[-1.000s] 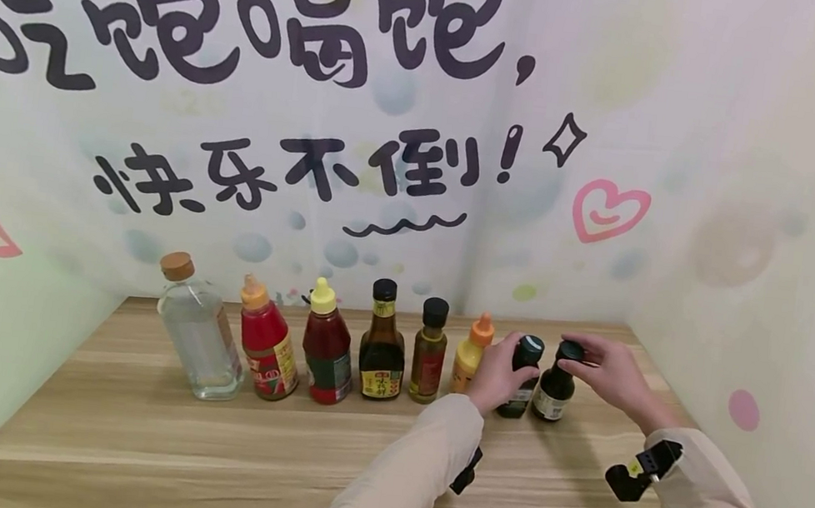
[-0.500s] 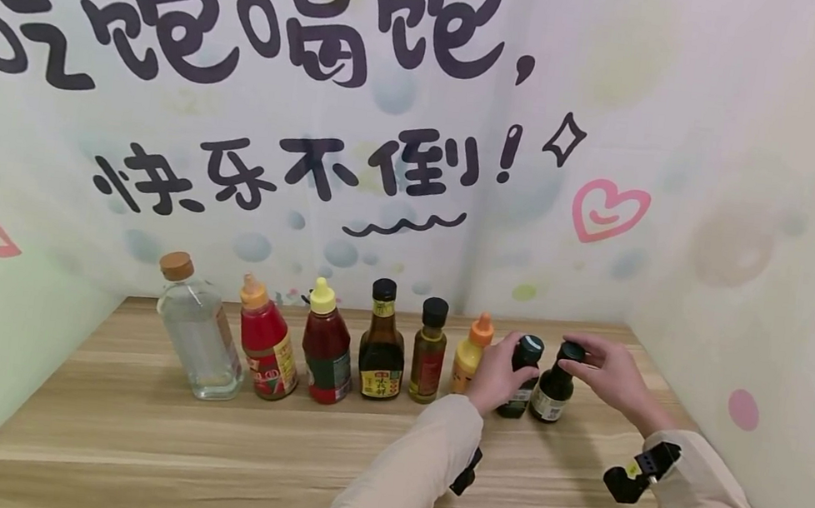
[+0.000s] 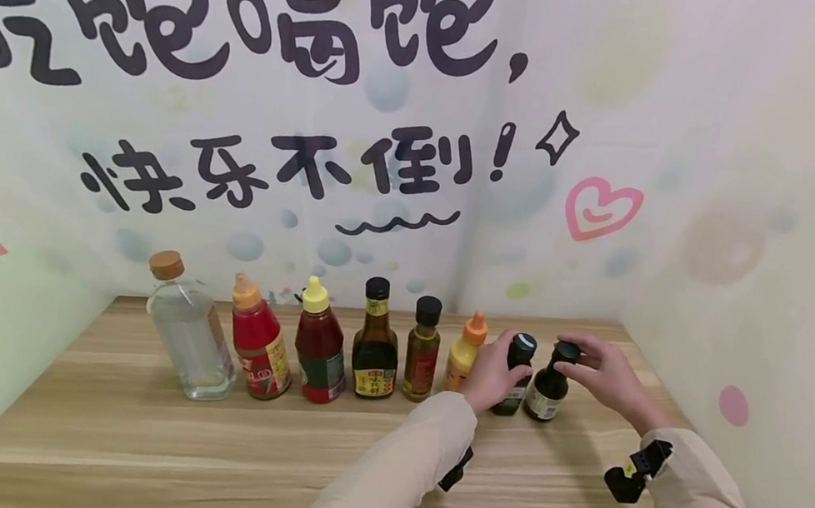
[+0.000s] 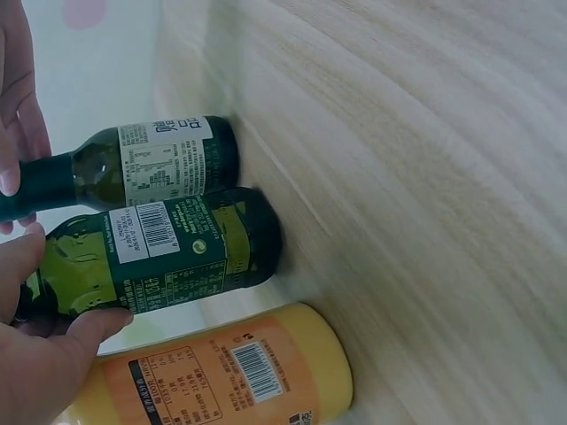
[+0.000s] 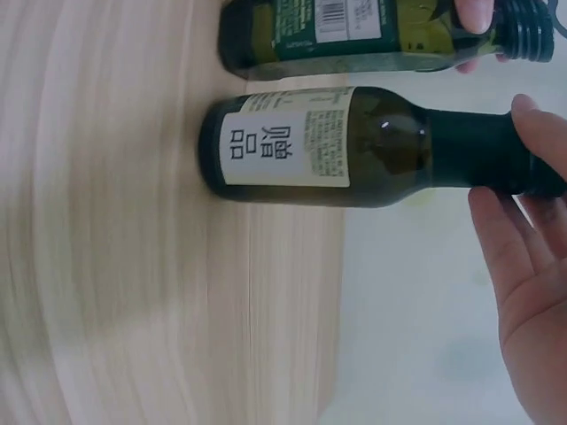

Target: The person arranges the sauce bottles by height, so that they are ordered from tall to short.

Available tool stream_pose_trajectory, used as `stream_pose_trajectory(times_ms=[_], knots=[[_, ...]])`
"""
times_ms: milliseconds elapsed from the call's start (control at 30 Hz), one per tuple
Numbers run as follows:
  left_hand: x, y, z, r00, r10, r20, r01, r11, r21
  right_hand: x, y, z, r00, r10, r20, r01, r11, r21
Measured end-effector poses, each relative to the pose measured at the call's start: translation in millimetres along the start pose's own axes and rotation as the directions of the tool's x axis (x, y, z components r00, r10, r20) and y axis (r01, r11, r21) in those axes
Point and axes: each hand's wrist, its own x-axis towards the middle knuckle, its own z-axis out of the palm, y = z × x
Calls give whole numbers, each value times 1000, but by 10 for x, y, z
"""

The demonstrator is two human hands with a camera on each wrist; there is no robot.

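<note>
Two dark green glass bottles stand upright side by side at the right end of a row. My left hand (image 3: 490, 377) grips the square green bottle (image 4: 168, 252) by its upper part, thumb on the near side. Just to its right, my right hand (image 3: 608, 376) holds the round-bodied green bottle (image 5: 292, 146) at its dark neck and cap, between thumb and fingers. Both bases sit on the wooden table (image 3: 151, 451). A yellow squeeze bottle (image 4: 266, 372) with an orange tip stands close to the left hand, which partly hides it in the head view.
Leftward along the row stand an oil bottle (image 3: 421, 360), a soy sauce bottle (image 3: 374, 359), two red sauce bottles, one with a yellow tip (image 3: 320, 357) and one with an orange tip (image 3: 262, 351), and a large clear bottle (image 3: 190, 334). A printed cloth wall (image 3: 265, 246) rises behind.
The head view has turned slightly, so everything sits a little further left. Both hands keep their hold on the same two bottles, with hardly any visible movement.
</note>
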Motion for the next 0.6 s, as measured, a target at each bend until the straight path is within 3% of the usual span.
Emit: stream_pose_trajectory(times_ms=[233,600], knots=[[2,11,-26,1000,-1,26,1,1000,7,5,49,27,997,-72,-20,72,997,-9],[32,27,-50,998,16,68,-17,1000,1,3,42,18,999,-51,-13,51,999,-1]])
